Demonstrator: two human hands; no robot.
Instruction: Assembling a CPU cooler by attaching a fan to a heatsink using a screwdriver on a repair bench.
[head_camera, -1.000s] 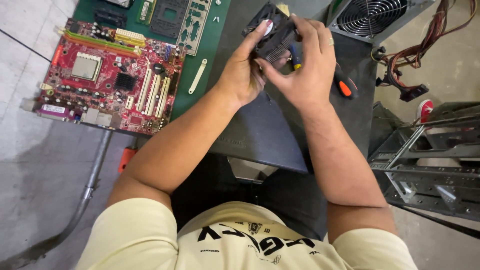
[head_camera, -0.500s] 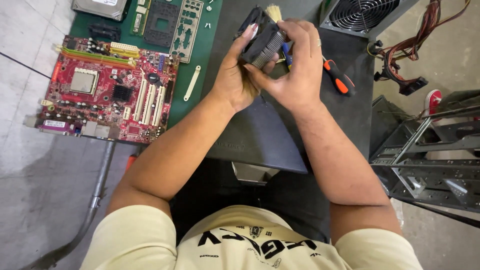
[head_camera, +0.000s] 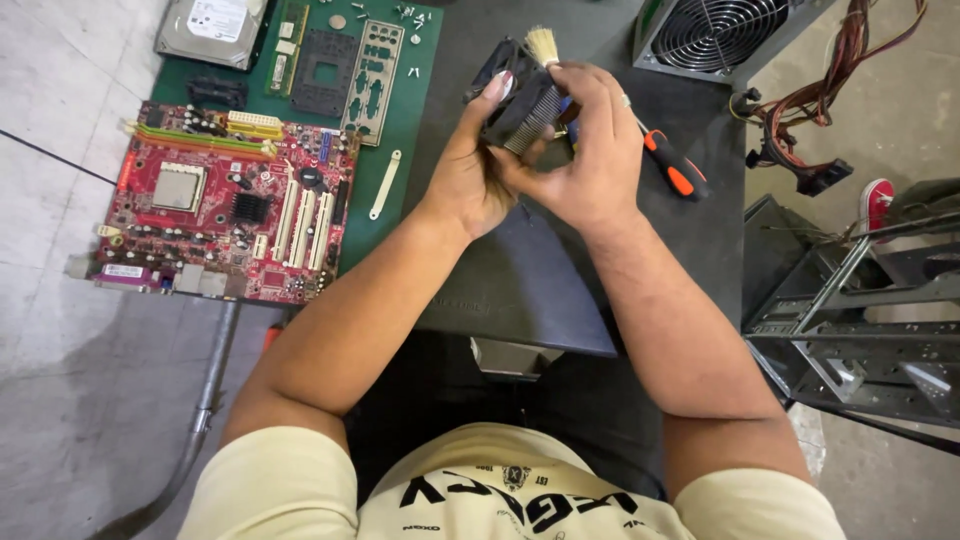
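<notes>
My left hand (head_camera: 472, 170) grips a black cooler fan with metal fins (head_camera: 520, 105), holding it up over the dark table top (head_camera: 520, 280). My right hand (head_camera: 590, 150) wraps around the other side of the cooler and holds a small brush, whose pale bristles (head_camera: 542, 45) stick up above the fins. The brush handle is hidden inside my fingers.
A red motherboard (head_camera: 225, 205) lies on a green mat (head_camera: 400, 130) at the left, with a hard drive (head_camera: 210, 28), a green board and loose screws behind it. An orange-handled screwdriver (head_camera: 672, 165) lies right of my hands. A power supply (head_camera: 715, 35) and a metal case frame (head_camera: 860, 310) stand at the right.
Both hands have stayed on the cooler, turning it slightly. The brush bristles now show above the fins. The camera has tilted, revealing more of the table's far end.
</notes>
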